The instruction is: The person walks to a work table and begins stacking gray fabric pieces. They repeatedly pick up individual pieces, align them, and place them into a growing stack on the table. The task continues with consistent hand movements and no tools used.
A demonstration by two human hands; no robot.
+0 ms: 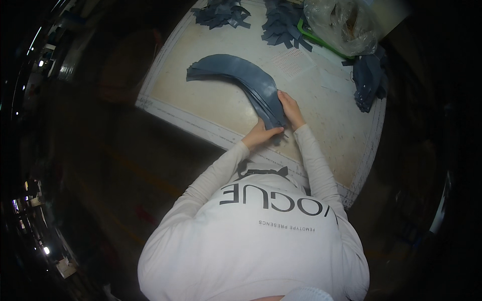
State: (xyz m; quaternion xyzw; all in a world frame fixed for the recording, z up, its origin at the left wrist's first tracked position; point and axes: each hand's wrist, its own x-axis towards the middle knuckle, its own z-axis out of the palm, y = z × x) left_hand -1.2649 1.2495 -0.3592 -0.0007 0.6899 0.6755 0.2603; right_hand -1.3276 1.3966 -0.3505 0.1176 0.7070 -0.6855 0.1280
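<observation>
A stack of curved blue-grey sheet pieces [228, 67] arcs across the pale table, its layers fanned a little along the inner edge. Around the near end of the stack, my left hand [260, 134] is closed, with the thumb on top and the other fingers partly hidden. My right hand [291, 109] grips the right edge of the same stack slightly farther up, fingers along its side. The far end of the stack rests toward the left of the table.
Piles of similar blue-grey pieces lie at the far edge [221, 14], at the far middle [283, 25] and on the right [369, 80]. A clear plastic bag [344, 25] sits over a green tray [321, 42]. A printed paper sheet [292, 62] lies beside them on the table [216, 108].
</observation>
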